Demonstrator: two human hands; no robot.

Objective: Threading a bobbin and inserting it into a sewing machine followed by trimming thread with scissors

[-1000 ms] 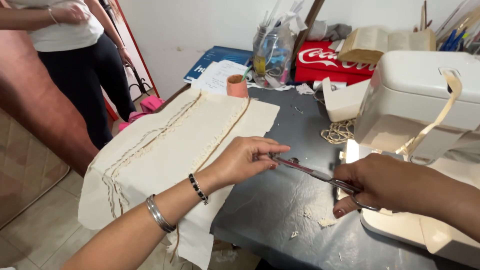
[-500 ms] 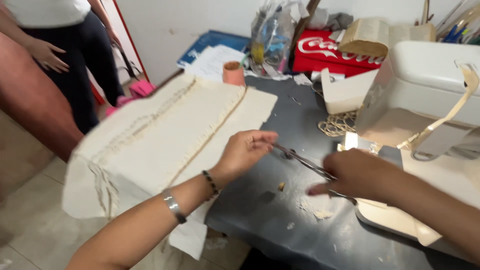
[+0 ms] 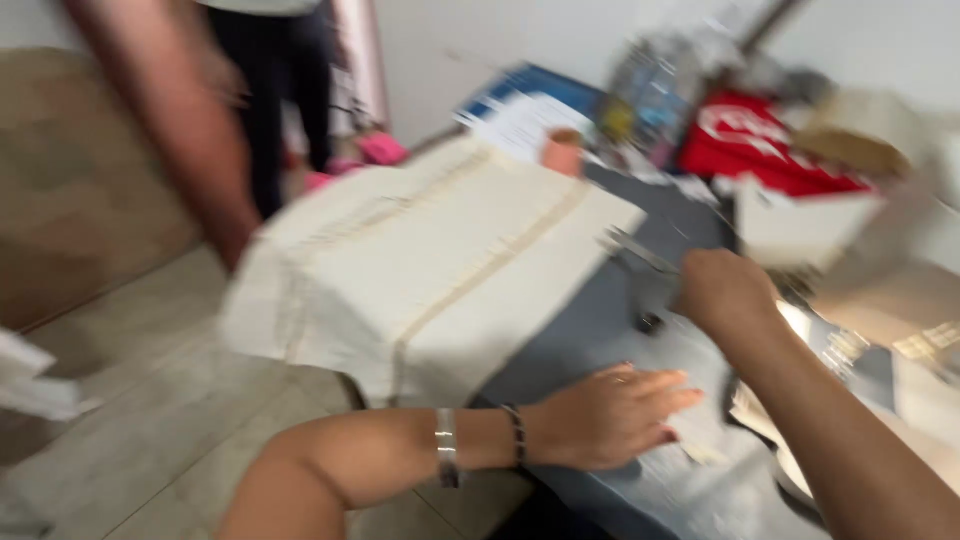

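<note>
Nearest, the left hand (image 3: 610, 415) lies flat and palm down on the dark grey desk (image 3: 590, 340), fingers stretched out together and holding nothing; its wrist carries a metal bangle (image 3: 446, 447) and a dark beaded bracelet (image 3: 516, 436). Just right of its fingertips lies a small pale scrap (image 3: 700, 452), too blurred to tell more.

A little farther and to the right, the right hand (image 3: 722, 290) is curled into a fist around the handles of a pair of scissors (image 3: 640, 252), whose thin metal blades jut out to the left above the desk. Right of that hand, a pale machine body (image 3: 880, 300) shows only as a smear.

Left of the scissors, a cream woven cloth (image 3: 430, 270) with stitched lengthwise lines covers the desk's left part and hangs over its near-left edge.

Beyond the cloth stands a small orange-pink spool (image 3: 563, 152), then a blue flat folder with white paper (image 3: 520, 115), a clear plastic bag (image 3: 650, 95) and a red package (image 3: 765, 140) at the far right.

On the far left, another person's arm (image 3: 170, 120) and dark trousers (image 3: 280, 90) stand over the tiled floor (image 3: 130, 420).
</note>
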